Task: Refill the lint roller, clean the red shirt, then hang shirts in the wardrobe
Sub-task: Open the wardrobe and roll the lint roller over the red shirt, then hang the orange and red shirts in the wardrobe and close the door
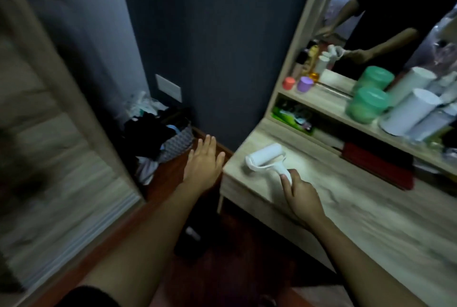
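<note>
White plastic lint roller [265,158] with a white sheet roll fitted is lying near the left corner of the light wood-grain dressing table [346,207], handle gripped by the right hand [300,194]. Left hand [204,163] is held empty over the floor, fingers spread wide. Refill is judged done; no red shirt is seen, so cleaning and hanging are judged left.

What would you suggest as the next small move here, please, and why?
Probably lift the lint roller off the dressing table: the right hand already grips its handle while the roll rests on the tabletop, and the left hand hangs open and empty beside the table edge.
</note>
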Demonstrator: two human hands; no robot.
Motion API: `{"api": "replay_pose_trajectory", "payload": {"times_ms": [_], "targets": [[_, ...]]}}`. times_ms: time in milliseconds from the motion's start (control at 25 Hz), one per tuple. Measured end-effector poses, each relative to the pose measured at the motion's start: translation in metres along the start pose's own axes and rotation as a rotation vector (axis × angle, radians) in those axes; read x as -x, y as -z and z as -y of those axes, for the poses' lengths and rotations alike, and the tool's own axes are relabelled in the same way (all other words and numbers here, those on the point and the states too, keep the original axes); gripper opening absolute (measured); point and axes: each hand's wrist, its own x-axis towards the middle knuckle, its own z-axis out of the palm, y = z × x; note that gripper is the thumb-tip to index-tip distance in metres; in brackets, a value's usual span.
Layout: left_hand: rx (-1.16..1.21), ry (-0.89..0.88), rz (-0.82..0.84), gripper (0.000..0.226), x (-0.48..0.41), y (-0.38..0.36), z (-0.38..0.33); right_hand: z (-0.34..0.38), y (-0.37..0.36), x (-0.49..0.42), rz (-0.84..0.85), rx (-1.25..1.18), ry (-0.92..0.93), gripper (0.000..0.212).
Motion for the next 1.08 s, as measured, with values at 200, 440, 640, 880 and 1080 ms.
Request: {"api": "replay_pose_trajectory", "payload": {"times_ms": [200,440,640,880,1080], "targets": [[-0.053,0.011,0.151,0.058,-0.027,-0.112,-0.086,-0.135,0.026,-0.022,0.128,0.04,-0.019,0.038],[-0.098,0.007,0.187,0.058,-0.041,-0.199,-0.157,-0.219,0.037,-0.057,0.193,-0.082,-0.002,0.041],[-0.172,0.034,0.163,0.059,-0.054,-0.224,-0.167,-0.236,0.029,-0.075,0.191,-0.141,0.008,0.025],[-0.181,0.037,0.155,0.057,-0.054,-0.23,-0.168,-0.241,0.017,-0.082,0.112,-0.039,0.071,0.023],[-0.135,0.027,0.176,0.059,-0.055,-0.197,-0.168,-0.222,0.033,-0.078,0.033,-0.094,0.091,0.045]]}}
